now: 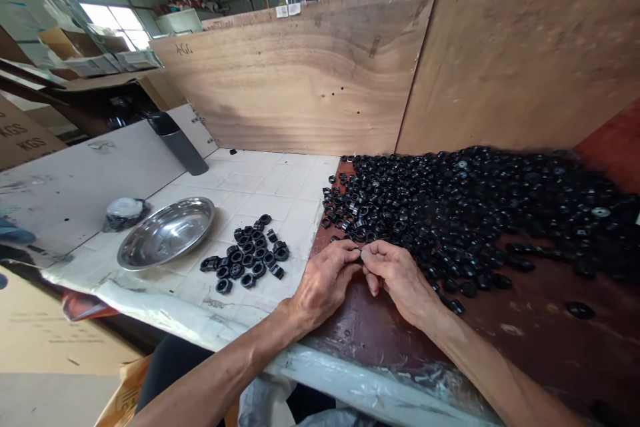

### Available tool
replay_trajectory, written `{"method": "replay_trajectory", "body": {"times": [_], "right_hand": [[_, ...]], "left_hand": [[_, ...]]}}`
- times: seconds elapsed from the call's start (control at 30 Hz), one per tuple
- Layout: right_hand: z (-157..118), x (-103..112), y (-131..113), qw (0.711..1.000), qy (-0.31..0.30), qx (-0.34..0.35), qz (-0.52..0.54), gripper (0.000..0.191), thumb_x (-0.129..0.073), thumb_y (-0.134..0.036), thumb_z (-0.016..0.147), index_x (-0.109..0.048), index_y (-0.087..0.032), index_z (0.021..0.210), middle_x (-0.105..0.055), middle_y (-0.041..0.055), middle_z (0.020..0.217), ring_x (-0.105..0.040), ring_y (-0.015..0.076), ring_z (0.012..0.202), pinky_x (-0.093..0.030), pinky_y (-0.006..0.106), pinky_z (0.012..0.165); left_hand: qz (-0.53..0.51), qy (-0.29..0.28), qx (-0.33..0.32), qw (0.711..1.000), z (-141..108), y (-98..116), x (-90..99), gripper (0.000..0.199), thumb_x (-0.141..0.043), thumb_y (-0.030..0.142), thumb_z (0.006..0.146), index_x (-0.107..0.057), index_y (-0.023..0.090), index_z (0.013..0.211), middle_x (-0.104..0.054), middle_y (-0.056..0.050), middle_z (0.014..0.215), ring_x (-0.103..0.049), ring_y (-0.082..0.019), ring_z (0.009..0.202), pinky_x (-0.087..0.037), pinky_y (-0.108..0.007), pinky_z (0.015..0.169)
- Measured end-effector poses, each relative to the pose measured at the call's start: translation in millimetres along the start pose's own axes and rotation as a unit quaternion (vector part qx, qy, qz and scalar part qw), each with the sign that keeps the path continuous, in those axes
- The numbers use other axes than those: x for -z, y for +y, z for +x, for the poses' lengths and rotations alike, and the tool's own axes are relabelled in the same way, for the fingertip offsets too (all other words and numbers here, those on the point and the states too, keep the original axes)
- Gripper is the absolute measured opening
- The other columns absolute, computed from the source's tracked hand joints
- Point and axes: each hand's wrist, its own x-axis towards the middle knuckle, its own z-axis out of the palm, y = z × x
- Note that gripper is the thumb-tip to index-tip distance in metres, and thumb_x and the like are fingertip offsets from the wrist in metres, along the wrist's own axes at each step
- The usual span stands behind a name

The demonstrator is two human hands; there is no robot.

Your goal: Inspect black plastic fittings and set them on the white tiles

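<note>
My left hand and my right hand meet over the brown board near the table's front. Between their fingertips they pinch a small black part, mostly hidden by the fingers; it resembles the black plastic rings around it. Just beyond the hands spreads a large heap of black plastic rings, reaching far to the right. On the white surface to the left of my hands lies a small cluster of similar black rings.
A shallow steel bowl sits left of the cluster, beside a plastic-wrapped roll. A dark bottle leans near the left panel. Tall plywood boards wall off the back. Cardboard boxes stand at the far left.
</note>
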Motion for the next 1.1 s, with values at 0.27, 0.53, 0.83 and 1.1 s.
{"method": "replay_trajectory", "body": {"times": [0.27,0.53,0.83,1.1], "right_hand": [[0.9,12.3,1.4,0.993,-0.071,-0.073,-0.061,0.035,-0.064,-0.048,0.083,-0.058,-0.018,0.067,-0.055,-0.0021,0.054,-0.047,0.0112,0.041,-0.037,0.024,0.042],[5.0,45.8,-11.2,0.854,0.041,0.103,-0.509,0.014,-0.061,-0.021,0.082,-0.055,-0.022,0.069,-0.058,-0.0022,0.061,-0.054,0.0156,0.057,-0.034,0.027,0.057],[-2.1,29.1,-4.8,0.814,-0.117,0.171,-0.543,0.023,-0.052,-0.016,0.096,-0.061,-0.020,0.076,-0.061,0.0039,0.084,-0.060,0.0183,0.079,-0.042,0.029,0.075],[6.2,31.3,4.3,0.822,-0.046,0.198,-0.532,0.014,-0.052,-0.014,0.096,-0.060,-0.020,0.086,-0.060,0.0042,0.088,-0.061,0.0202,0.083,-0.044,0.032,0.077]], "left_hand": [[0.147,-0.121,-0.059,0.980,-15.3,11.2,20.9,0.020,-0.050,0.011,0.094,-0.061,0.020,0.109,-0.068,-0.010,0.110,-0.068,-0.019,0.100,-0.056,-0.031,0.086],[0.493,-0.071,0.012,0.867,-20.8,-1.1,73.9,0.015,-0.051,0.008,0.086,-0.062,0.017,0.084,-0.064,-0.012,0.094,-0.060,-0.027,0.088,-0.052,-0.040,0.079],[0.279,-0.053,0.071,0.956,17.0,-25.1,14.3,0.033,-0.056,0.006,0.086,-0.064,0.020,0.115,-0.066,-0.007,0.107,-0.065,-0.021,0.100,-0.055,-0.035,0.092],[0.117,-0.061,0.102,0.986,7.3,-31.2,2.6,0.020,-0.069,0.016,0.085,-0.070,0.020,0.104,-0.075,-0.004,0.099,-0.070,-0.020,0.088,-0.056,-0.035,0.086]]}}
